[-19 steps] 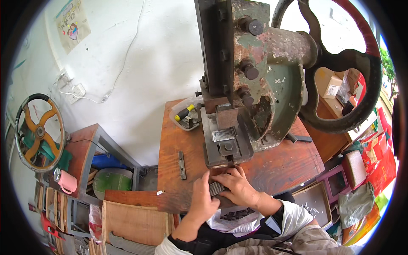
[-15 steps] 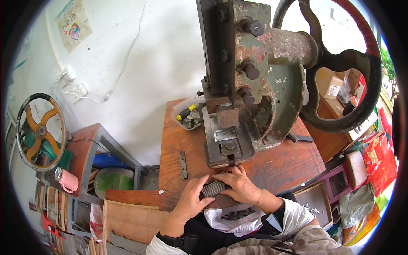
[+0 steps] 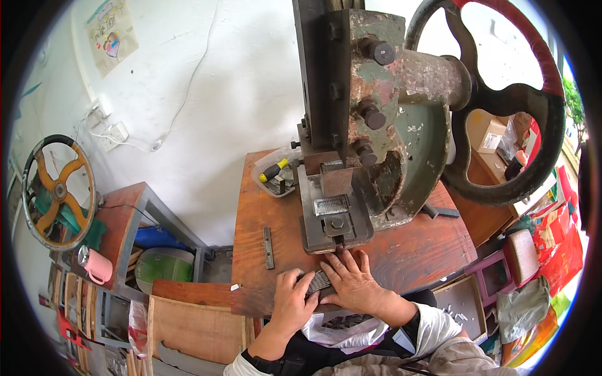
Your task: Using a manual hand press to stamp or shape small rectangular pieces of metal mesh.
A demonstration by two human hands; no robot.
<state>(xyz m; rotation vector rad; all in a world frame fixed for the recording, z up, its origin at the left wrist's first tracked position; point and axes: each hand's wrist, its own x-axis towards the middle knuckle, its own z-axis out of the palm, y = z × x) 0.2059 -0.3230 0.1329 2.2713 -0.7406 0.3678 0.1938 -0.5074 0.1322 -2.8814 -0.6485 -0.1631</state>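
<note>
— What step is the person at?

— It looks like feeding. Both hands sit at the near edge of the wooden table [image 3: 401, 257], just in front of the press [image 3: 376, 138]. The left hand [image 3: 293, 299] is curled around the near end of a ribbed grey metal strip [image 3: 318, 282]; the right hand [image 3: 353, 282] lies flat over its far side, fingers pointing at the press's die block [image 3: 332, 216].

— So the strip is where, exactly?

— Between the two hands, pinned to the table, its far end just short of the slot right ahead of the right fingertips. How much of it lies under the right palm cannot be told.

— And the next move?

— Probably a straight, level push away from the hands into the slot, keeping fingers clear of the die. The flat metal bar [image 3: 268, 247] beyond the left hand lies untouched.
</note>
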